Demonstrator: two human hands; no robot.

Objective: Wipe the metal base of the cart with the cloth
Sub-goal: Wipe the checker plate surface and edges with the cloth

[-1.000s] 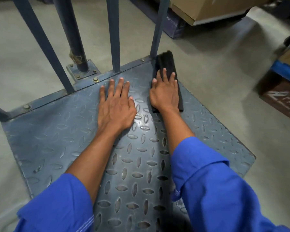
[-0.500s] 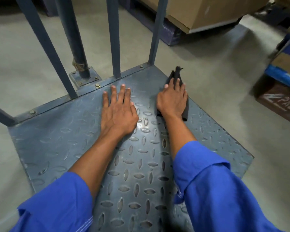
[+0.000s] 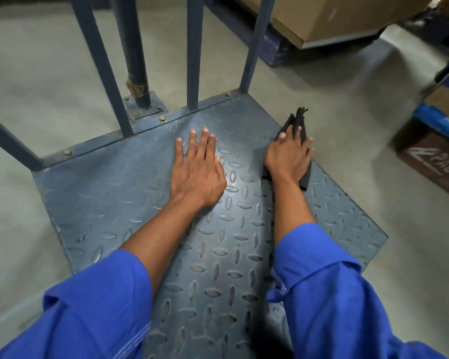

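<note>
grey concrete floor [image 3: 36,73] fills the room around a cart, and the blue-grey metal base [image 3: 114,198] with a raised diamond pattern takes the middle of the view. along its far edge, at 11 to 12 o'clock, flat bars [image 3: 193,47] rise from a bolted strip, and behind them a round post [image 3: 134,47] stands on a small plate. the left hand [image 3: 197,172] lies flat on the base near the centre, palm down, fingers straight and close together, pointing to 12 o'clock; it grasps nothing. the right hand [image 3: 288,159] is at 1 o'clock from the centre, at the right edge of the base. it presses down on the black cloth [image 3: 299,117] with straight, spread fingers, so the grip is released: no finger curls round it. the cloth is under this palm; its near corner shows beside the wrist at 5 o'clock of the hand, and its crumpled far end sticks out past the fingertips, beyond the edge of the base and over the floor. at 1 o'clock a cardboard box [image 3: 335,14] sits on a dark pallet [image 3: 275,47]; at 3 o'clock is a brown box [image 3: 430,159] with white letters.
</note>
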